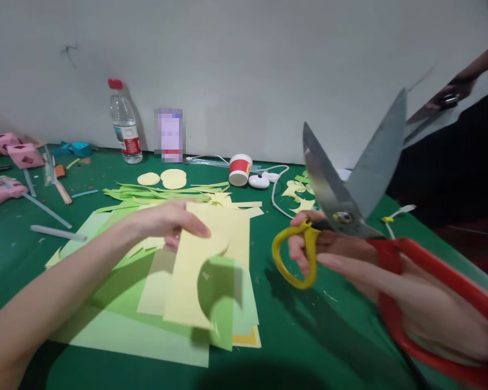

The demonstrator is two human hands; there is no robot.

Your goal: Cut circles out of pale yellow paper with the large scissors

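My left hand [183, 222] pinches a pale yellow sheet of paper [195, 271], thumb on top and fingers behind it. A rounded notch is cut into the sheet's right side, and green paper [223, 319] shows through it. My right hand [361, 276] grips large scissors [350, 208] with one yellow handle loop and one red handle. Their blades stand wide apart, pointing up and away, to the right of the yellow sheet and not touching it. Below the left hand lies a stack of green and pale paper [130, 330]. Pale yellow rounded cutouts [173, 179] lie farther back.
Green strips [134, 195], a paper cup [239, 169], a white earbud case [259, 181], a water bottle [124, 127] and a phone [171, 135] stand or lie behind. Pink objects [24, 154] are at left. Another person's hand [457, 95] holds scissors at right.
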